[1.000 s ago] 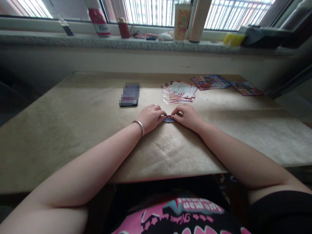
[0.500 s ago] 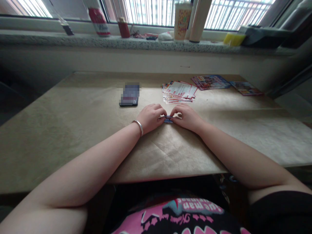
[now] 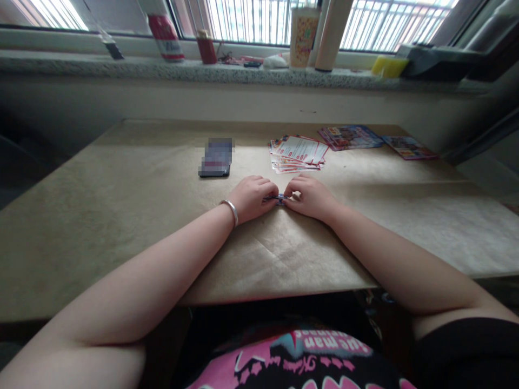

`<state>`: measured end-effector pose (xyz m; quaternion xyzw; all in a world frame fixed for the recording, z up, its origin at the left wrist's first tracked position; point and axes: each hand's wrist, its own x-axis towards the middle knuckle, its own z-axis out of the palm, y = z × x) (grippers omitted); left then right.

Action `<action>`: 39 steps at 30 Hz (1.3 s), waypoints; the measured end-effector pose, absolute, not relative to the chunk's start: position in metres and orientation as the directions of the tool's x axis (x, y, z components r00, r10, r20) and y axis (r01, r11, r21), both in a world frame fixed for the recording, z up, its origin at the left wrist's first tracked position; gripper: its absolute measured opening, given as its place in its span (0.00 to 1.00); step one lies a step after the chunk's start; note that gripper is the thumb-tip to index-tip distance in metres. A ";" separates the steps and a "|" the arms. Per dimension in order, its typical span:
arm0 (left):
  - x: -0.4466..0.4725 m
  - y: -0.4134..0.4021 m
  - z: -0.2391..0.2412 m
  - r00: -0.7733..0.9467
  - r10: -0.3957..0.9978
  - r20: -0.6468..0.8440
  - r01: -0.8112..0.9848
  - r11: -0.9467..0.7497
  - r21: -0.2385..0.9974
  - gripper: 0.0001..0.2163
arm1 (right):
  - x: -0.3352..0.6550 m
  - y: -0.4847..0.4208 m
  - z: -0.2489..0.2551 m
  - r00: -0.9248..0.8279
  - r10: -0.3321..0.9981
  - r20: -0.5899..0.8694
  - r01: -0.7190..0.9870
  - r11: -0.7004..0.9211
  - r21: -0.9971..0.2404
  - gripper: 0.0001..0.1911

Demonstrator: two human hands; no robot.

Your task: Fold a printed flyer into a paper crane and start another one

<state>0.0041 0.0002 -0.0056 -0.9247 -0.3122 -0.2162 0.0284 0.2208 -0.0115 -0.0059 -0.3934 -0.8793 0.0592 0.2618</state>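
Observation:
Between my two hands, low over the table, is a small flat blue patterned piece [image 3: 280, 199]; most of it is hidden by my fingers, and I cannot make out whether it is folded paper or card. My left hand [image 3: 254, 195], with a silver bangle at the wrist, pinches its left end. Thumb and fingertips of my right hand [image 3: 310, 197] close on the right end. Just beyond the hands lies a fanned pile of printed cards [image 3: 300, 151], the top one white with a red border.
A phone [image 3: 216, 156] lies on the table [image 3: 133, 216] left of the cards. Farther right are glossy printed packets [image 3: 351, 136] and another colourful packet [image 3: 409, 147]. On the windowsill [image 3: 227, 72] stand a red can [image 3: 165, 38], a patterned cup [image 3: 303, 38] and a yellow item [image 3: 389, 66].
My fingers have shifted slightly on the blue piece, and less of its surface shows now. Both hands stay in nearly the same place.

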 end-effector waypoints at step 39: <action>-0.006 0.002 -0.003 0.712 0.623 0.324 0.640 -0.766 0.066 0.07 | 0.226 -0.006 -0.008 -0.498 0.772 0.395 0.618 0.635 -0.463 0.03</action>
